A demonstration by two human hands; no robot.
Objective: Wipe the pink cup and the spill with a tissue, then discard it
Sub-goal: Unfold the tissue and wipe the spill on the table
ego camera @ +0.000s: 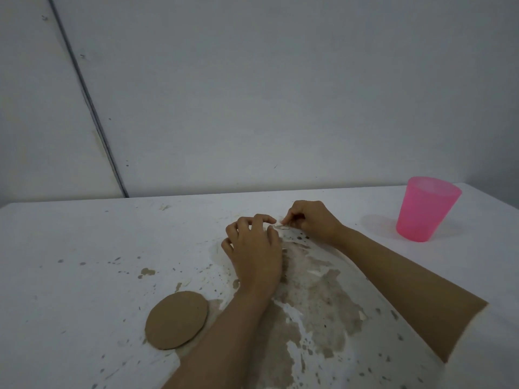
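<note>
A wet white tissue (323,279), soaked with brown patches, lies flat over the brown spill (283,357) in the middle of the white table (70,276). My left hand (254,251) sits palm-down on the tissue's far left part, fingers bent, thumb and forefinger at its far edge. My right hand (311,220) pinches the tissue's far corner, just right of the left fingertips. The translucent pink cup (427,210) stands upright at the far right, apart from both hands.
A round brown cardboard coaster (177,320) lies flat at the near left, touching the spill's edge. Small brown splashes dot the table around it. A grey wall (252,94) rises right behind the table's far edge.
</note>
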